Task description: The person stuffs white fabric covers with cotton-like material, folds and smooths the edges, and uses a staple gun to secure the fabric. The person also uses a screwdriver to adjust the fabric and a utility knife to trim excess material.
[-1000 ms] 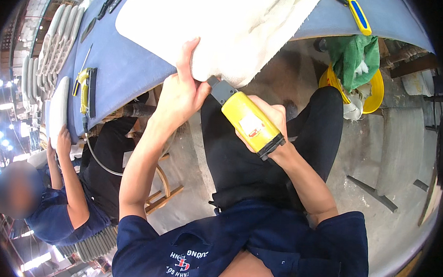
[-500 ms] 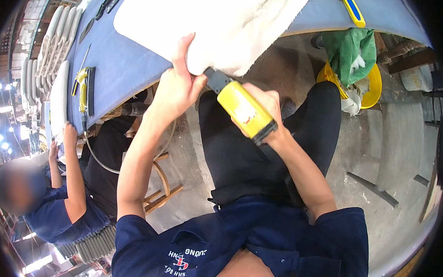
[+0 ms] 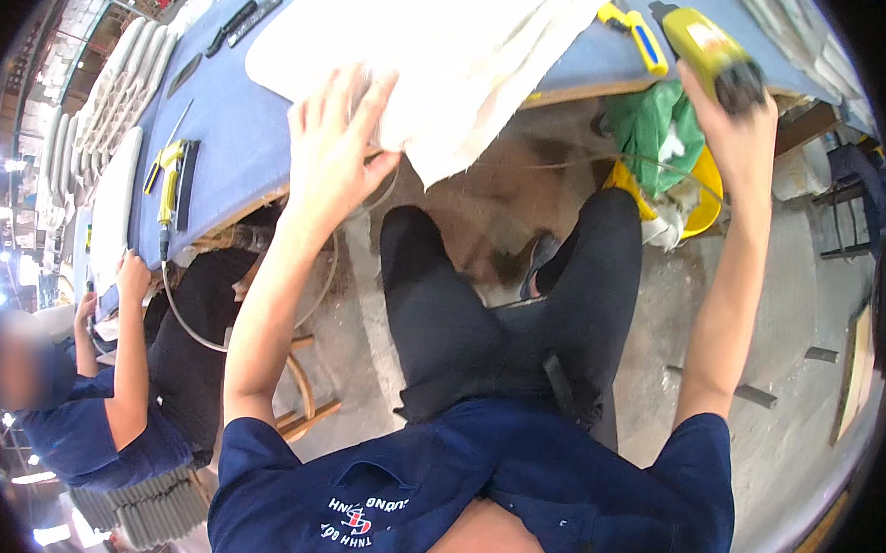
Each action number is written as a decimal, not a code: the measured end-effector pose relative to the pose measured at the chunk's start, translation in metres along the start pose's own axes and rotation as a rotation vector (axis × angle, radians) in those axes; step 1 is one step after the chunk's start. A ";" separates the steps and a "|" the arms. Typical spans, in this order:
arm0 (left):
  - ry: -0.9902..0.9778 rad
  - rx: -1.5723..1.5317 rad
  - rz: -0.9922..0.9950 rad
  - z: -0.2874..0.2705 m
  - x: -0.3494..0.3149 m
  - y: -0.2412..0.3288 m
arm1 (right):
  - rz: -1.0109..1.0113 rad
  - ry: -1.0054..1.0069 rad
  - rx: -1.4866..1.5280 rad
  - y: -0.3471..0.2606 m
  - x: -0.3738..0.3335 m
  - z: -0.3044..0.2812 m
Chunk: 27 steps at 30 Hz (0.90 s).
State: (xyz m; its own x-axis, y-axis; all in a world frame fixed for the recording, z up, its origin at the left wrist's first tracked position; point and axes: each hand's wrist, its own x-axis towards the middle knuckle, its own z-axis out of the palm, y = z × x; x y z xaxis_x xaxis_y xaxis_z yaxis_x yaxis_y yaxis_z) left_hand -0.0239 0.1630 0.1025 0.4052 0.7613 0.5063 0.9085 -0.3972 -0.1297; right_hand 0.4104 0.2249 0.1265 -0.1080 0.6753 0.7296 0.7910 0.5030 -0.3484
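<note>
Yellow power tool [image 3: 713,48] sits up at far right of the blue worktop [image 3: 225,130], black nose end pointing down toward the person. Right hand [image 3: 734,117] is wrapped around its lower end from below, fingers closed on the body, arm stretched well up and out. Tool is well apart from the left hand [image 3: 338,146], w/ the white cloth [image 3: 445,51] between them.

Left hand lies flat, fingers spread, palm on the near edge of the white cloth where it hangs over the worktop's front edge. Not gripping anything, just pressing on fabric. Cloth covers most of the worktop centre; a folded corner droops below the edge, just beside the left thumb.

Just left of the tool: a yellow-and-blue handled tool [image 3: 634,33] lying on the worktop, near the cloth's right edge. Below the worktop on the right, green rag [image 3: 659,128] draped over a yellow bucket [image 3: 703,195] on the floor, close under the right forearm.

Far left of worktop: second yellow tool [image 3: 171,177] w/ a hose trailing down off the edge. A co-worker [image 3: 75,407] in blue sits at lower left, one hand up on the worktop edge.
</note>
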 end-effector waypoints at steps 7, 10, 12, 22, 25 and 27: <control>-0.016 -0.118 0.020 0.024 0.007 0.007 | 0.177 -0.261 -0.594 0.218 0.127 0.023; -0.033 -0.097 -0.060 0.015 -0.006 -0.003 | 0.355 -0.490 -0.573 0.151 0.109 0.078; 0.019 -0.015 -0.029 0.017 0.005 0.011 | 0.209 -0.250 -0.549 0.121 0.090 0.089; -0.169 -0.063 0.083 -0.018 0.013 -0.020 | 0.299 -0.371 -0.078 0.094 0.044 0.074; -0.223 -0.064 0.043 -0.026 -0.001 -0.023 | 0.589 0.034 0.827 0.007 -0.002 0.073; -0.249 -0.073 0.032 -0.029 0.011 -0.020 | 0.744 -0.086 1.500 -0.043 -0.046 0.062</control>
State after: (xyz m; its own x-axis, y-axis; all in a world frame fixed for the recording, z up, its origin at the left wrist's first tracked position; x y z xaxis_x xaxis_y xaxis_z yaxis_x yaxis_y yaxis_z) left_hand -0.0403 0.1645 0.1350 0.4542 0.8471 0.2759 0.8888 -0.4520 -0.0753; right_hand 0.3447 0.2053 0.0712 -0.0707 0.9870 0.1445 -0.5484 0.0826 -0.8321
